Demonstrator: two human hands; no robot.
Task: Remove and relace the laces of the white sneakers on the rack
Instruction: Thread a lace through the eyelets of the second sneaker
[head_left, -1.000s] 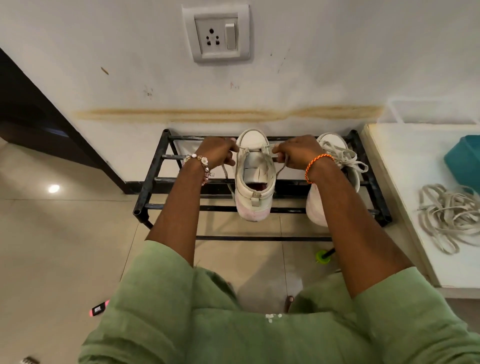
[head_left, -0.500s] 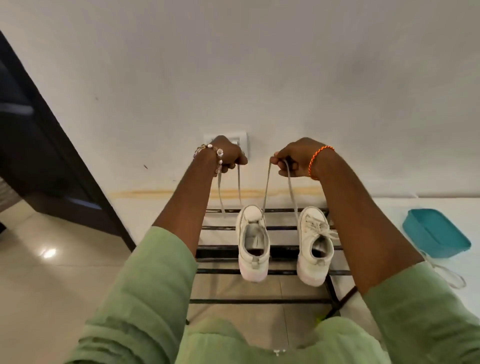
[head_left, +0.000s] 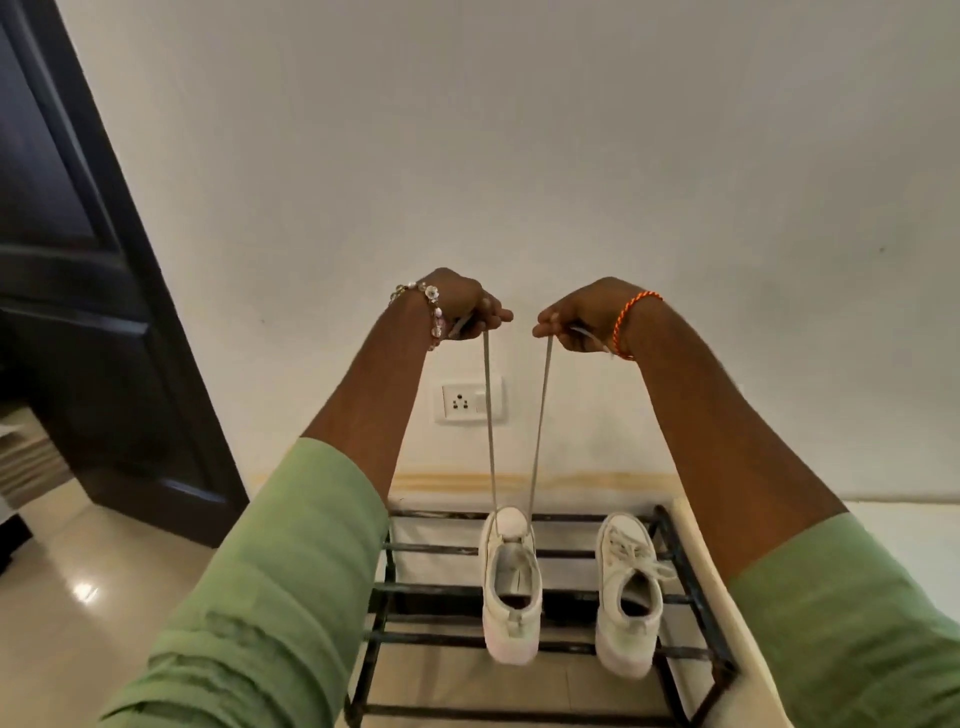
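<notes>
Both sets of fingers are curled tight, each pinching one end of the long flat off-white lace (head_left: 540, 415). The left hand (head_left: 460, 312), with a bracelet of pale beads (head_left: 434, 312) at the wrist, grips its end so that the strand drops straight from under the knuckles. The right hand (head_left: 582, 317), wearing a thin orange thread band (head_left: 626, 325), holds the other end, with a short tail of lace poking out behind the fingers. The hands are raised high in front of the plain white wall (head_left: 519, 156), near each other but apart.

From there the two strands run down taut, drawing closer together as they go, past the white wall socket (head_left: 457, 402), and enter near the toe of the left white sneaker (head_left: 511, 587). That shoe stands on the black metal bar rack (head_left: 691, 587) with its opening towards the person and its upper eyelets bare. Just beside it on the same rack, apart from it, sits the right white sneaker (head_left: 626, 592), fully laced and tied in a bow. Rolled green sleeves (head_left: 270, 587) cover both upper arms. A dark wooden door (head_left: 78, 286) stands to the left over glossy cream floor tiles (head_left: 67, 597).
</notes>
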